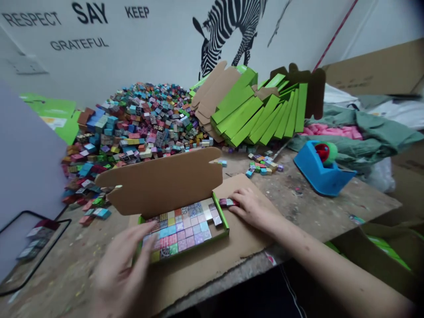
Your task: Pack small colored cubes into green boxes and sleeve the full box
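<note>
The open box (221,211) lay in front of you on the cardboard (205,274), its lid (165,181) standing up at 11 o'clock from the box's middle. Close-set rows of blocks (185,232) filled most of it, with a gap at about 3 o'clock, just inside the end wall.

Your right hand (250,205) was just outside that wall, toward 2 o'clock, thumb and fingertips pinching a short row of red blocks (228,202). Your left hand (122,260) was over the box's 8 o'clock end, thumb and fingers apart; blur hid whether they gripped a block, so I could not tell.

Each block looked light, hard and hardly fragile. The faces seemed smooth, perhaps a little slippery, so a row pinched only by its middle could have buckled; its two end faces offered the safest hold, with a fingertip along the side.

The box looked like thin card: light empty, weightier full, its walls apt to bow under a squeeze. It was best taken low, from beneath at 3 and 9 o'clock, never by the lid, which looked floppy at its fold.
</note>
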### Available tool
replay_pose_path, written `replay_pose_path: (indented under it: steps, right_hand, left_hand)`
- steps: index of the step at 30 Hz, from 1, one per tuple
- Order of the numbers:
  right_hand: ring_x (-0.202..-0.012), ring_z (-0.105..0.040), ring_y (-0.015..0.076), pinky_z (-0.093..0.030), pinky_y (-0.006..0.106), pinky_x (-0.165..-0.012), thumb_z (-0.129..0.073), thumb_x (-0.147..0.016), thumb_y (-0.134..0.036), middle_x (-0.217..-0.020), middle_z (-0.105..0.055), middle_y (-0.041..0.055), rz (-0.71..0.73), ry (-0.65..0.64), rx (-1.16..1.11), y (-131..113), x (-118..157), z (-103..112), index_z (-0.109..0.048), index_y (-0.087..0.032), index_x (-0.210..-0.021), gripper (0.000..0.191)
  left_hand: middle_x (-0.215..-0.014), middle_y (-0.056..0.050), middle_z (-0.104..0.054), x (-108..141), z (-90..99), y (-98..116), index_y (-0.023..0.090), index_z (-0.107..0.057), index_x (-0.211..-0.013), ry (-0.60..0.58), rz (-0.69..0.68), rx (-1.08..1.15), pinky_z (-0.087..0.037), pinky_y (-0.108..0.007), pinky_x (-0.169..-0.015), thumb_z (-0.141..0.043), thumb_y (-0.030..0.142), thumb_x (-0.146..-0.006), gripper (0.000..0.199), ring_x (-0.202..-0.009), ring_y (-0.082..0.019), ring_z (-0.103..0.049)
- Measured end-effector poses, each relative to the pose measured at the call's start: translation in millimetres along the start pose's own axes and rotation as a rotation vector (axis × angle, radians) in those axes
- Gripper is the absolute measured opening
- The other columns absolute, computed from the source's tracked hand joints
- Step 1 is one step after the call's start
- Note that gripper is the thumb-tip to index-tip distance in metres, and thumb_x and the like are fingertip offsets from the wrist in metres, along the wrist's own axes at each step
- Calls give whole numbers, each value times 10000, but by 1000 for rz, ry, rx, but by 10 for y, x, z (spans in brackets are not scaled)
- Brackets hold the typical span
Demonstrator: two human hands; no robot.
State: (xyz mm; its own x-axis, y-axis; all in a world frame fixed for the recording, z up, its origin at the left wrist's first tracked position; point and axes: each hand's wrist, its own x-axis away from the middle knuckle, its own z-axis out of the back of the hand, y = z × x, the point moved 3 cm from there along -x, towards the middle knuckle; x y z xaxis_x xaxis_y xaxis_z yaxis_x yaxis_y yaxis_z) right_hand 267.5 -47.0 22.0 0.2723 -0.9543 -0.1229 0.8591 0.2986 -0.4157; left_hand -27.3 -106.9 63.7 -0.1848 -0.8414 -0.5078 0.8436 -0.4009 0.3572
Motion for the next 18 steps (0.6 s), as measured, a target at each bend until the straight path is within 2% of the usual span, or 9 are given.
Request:
replay_pose_path:
  steps: [1,2,6,9,12,15,18]
  right_hand:
    - [-910,-426,189,-335,302,-802,-466,-832,-298,-952,-511,81,1,-1,7,6,14,11,-579,-164,-971,224]
    - [-908,-426,187,-334,297,-801,-469,-831,-288,-952,-507,82,-2,-3,14,7,31,31,-575,-162,-980,223]
    - [-866,-445,179,-338,284,-767,-441,-843,-262,-898,-516,76,-59,-30,62,-5,100,125,-596,-154,-922,204]
    - [-832,-463,176,-346,279,-745,-446,-835,-259,-845,-529,67,-96,-41,76,-5,154,154,-604,-154,-893,198]
    - [-848,-475,181,-353,282,-759,-470,-814,-246,-855,-547,70,-137,4,57,0,236,150,-592,-141,-948,209]
    - [-853,-483,184,-361,283,-761,-499,-792,-232,-870,-554,72,-175,43,50,-14,338,135,-578,-146,-1024,259]
    - [-788,-487,186,-369,290,-702,-463,-806,-233,-806,-533,64,-167,16,136,-23,413,127,-606,-195,-1006,249]
  left_hand:
    - [-1093,-7,-573,-41,-89,112,323,-509,-1091,-29,-56,34,-431,-389,-921,-449,281,-802,298,-1041,-189,-508]
    - [-1104,-13,-572,-77,-179,225,308,-515,-1098,-75,-171,66,-444,-377,-911,-455,275,-803,303,-1056,-188,-499]
    - [-1236,-18,-497,-147,-465,461,252,-446,-1220,-273,-357,5,-443,-403,-934,-455,356,-807,425,-1179,-221,-406]
    - [-1264,-17,-458,-143,-570,515,217,-459,-1217,-382,-407,-98,-448,-448,-917,-411,457,-805,479,-1186,-258,-400]
    - [-1255,-5,-451,-129,-618,522,215,-500,-1181,-469,-425,-184,-457,-452,-898,-358,504,-809,492,-1166,-266,-419]
    - [-1271,9,-423,-124,-637,513,214,-477,-1202,-487,-435,-232,-470,-407,-889,-319,490,-829,490,-1172,-243,-412]
    - [-1270,25,-426,-122,-648,498,226,-460,-1214,-472,-453,-263,-473,-383,-888,-312,483,-836,480,-1165,-224,-424]
